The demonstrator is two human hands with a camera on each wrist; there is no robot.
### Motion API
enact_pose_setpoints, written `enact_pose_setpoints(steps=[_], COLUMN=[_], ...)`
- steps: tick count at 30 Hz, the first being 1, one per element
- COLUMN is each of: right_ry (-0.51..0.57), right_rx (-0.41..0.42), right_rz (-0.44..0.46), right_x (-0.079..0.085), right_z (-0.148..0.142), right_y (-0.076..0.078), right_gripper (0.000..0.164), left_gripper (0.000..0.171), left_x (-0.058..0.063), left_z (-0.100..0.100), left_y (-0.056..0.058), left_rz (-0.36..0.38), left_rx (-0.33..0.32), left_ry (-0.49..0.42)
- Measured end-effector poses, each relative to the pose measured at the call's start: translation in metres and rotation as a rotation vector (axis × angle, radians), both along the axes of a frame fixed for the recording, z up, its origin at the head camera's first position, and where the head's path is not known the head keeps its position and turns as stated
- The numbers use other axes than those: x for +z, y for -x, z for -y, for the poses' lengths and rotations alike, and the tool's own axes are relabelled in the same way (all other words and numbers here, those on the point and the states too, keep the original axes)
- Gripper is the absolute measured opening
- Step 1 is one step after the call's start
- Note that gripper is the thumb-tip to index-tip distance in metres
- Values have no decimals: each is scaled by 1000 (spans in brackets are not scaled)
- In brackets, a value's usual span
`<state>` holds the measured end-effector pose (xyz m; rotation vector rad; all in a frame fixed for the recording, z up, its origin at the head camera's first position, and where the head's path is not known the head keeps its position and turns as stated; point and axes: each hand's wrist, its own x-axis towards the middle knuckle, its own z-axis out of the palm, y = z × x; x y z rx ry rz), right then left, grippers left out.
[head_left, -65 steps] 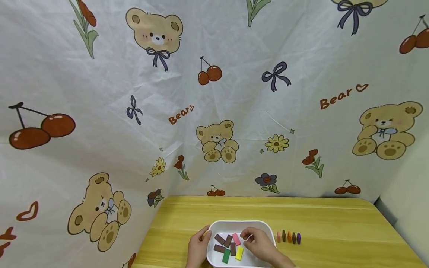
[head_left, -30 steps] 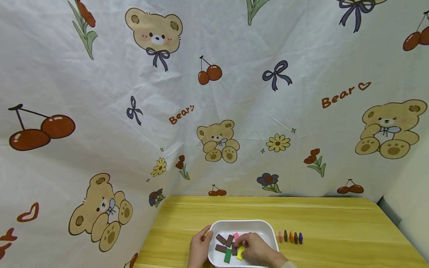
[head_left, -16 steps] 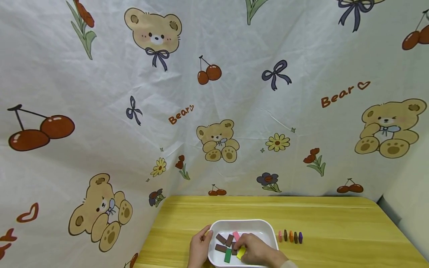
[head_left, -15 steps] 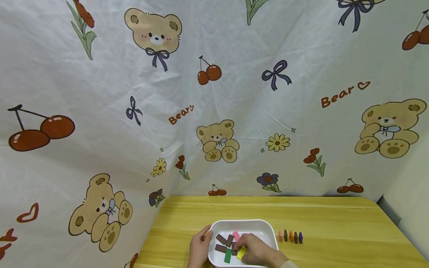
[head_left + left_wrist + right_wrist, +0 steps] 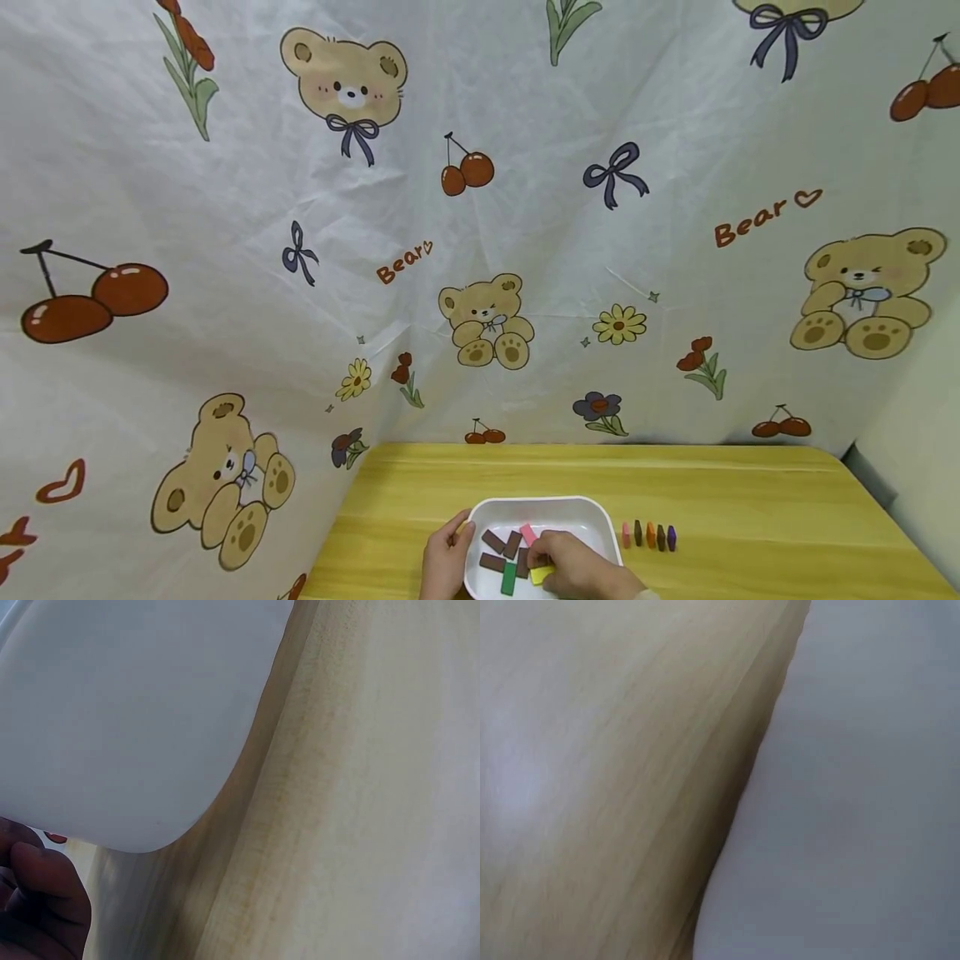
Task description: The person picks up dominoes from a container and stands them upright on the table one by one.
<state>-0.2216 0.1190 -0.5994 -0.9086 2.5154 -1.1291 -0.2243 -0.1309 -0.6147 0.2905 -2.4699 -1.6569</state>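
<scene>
A white tray (image 5: 603, 521) with rounded corners lies near the front of the table. My left hand (image 5: 446, 554) holds its left rim; curled fingers (image 5: 49, 877) show beside the tray in the left wrist view. Inside lie several brown blocks (image 5: 492, 542), a pink block (image 5: 528, 534) and a green block (image 5: 508, 579). With its fingers bent down into the tray, my right hand (image 5: 573, 567) pinches a yellow block (image 5: 542, 576), partly covered by the hand. The right wrist view shows the tray's pale outer side (image 5: 840, 810), without the hand.
Right of the tray several small blocks stand in a row, among them an orange block (image 5: 650, 535) and a purple block (image 5: 671, 538). A bear-patterned cloth (image 5: 525, 242) hangs behind and left of the wooden table (image 5: 735, 517).
My right hand has moved from the tray's upper right down and left to the yellow block. That block has turned from upright to nearly crosswise. The left hand stays on the rim.
</scene>
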Motion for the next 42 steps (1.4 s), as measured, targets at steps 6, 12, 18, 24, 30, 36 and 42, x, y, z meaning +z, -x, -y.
enact_pose_setpoints(steps=[6, 12, 18, 24, 30, 36, 42], right_ry=[-27, -91, -41, -29, 62, 127, 134], right_rx=[7, 18, -14, -73, -151, -196, -198], right_rz=[22, -57, -65, -130, -140, -76, -45], right_x=[-3, -3, 1, 5, 18, 35, 42], right_z=[0, -2, -8, -10, -15, -26, -32], right_y=[0, 0, 0, 0, -2, -9, -10], right_gripper=[23, 21, 20, 20, 21, 24, 21], left_gripper=[32, 31, 30, 31, 31, 33, 33], left_x=[0, -2, -4, -2, -3, -7, -1], left_z=[2, 1, -1, -1, -1, 1, 3], left_y=[-5, -3, -1, -2, -1, -2, -3], left_rz=[3, 10, -11, -17, -38, -20, -38], left_rx=[9, 19, 7, 7, -6, -21, -22], left_ry=[-9, -2, -19, -23, -16, -43, -49])
